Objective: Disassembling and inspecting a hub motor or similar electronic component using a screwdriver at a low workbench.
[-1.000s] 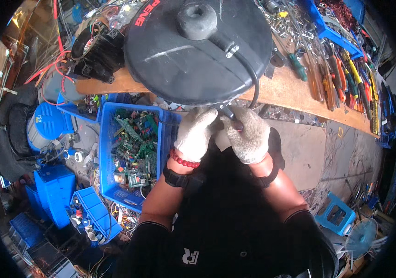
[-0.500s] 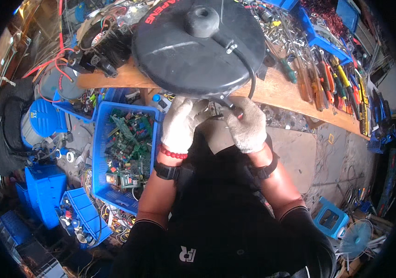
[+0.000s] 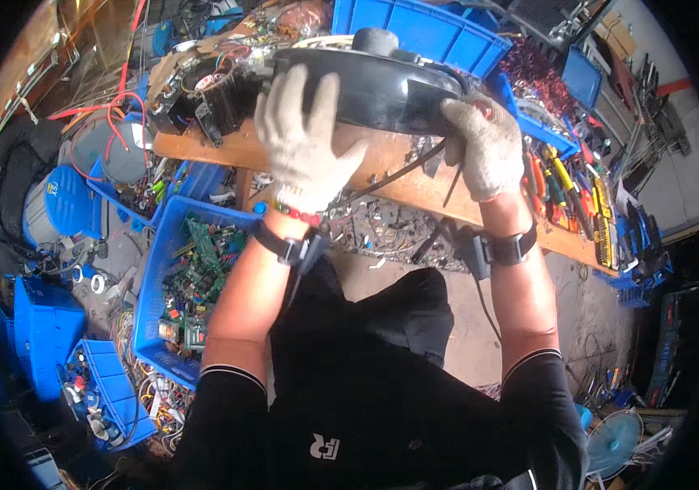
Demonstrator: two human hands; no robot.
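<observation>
A round black housing (image 3: 382,94) with a raised hub is tilted up on its edge over the wooden bench (image 3: 398,184). My left hand (image 3: 300,143), in a whitish work glove, has its fingers spread against the housing's near left side. My right hand (image 3: 484,147), gloved as well, is closed at the housing's right end, its thumb by the rim. Red shows at the top of that fist and a thin dark piece sticks out below, apparently a red-and-black hand tool, mostly hidden. A black cable (image 3: 402,170) runs from near the right hand down toward the left wrist.
Screwdrivers and other hand tools (image 3: 566,188) lie along the bench's right end. Blue crates (image 3: 423,37) stand at the back. A blue basket (image 3: 149,302) of green circuit boards is at the left, near blue bins (image 3: 47,327). Scrap bits (image 3: 382,229) litter the space below the bench edge.
The housing has tipped from lying face up to standing on edge, moving farther away. My left hand has opened and moved up; my right hand has moved up and right to its rim.
</observation>
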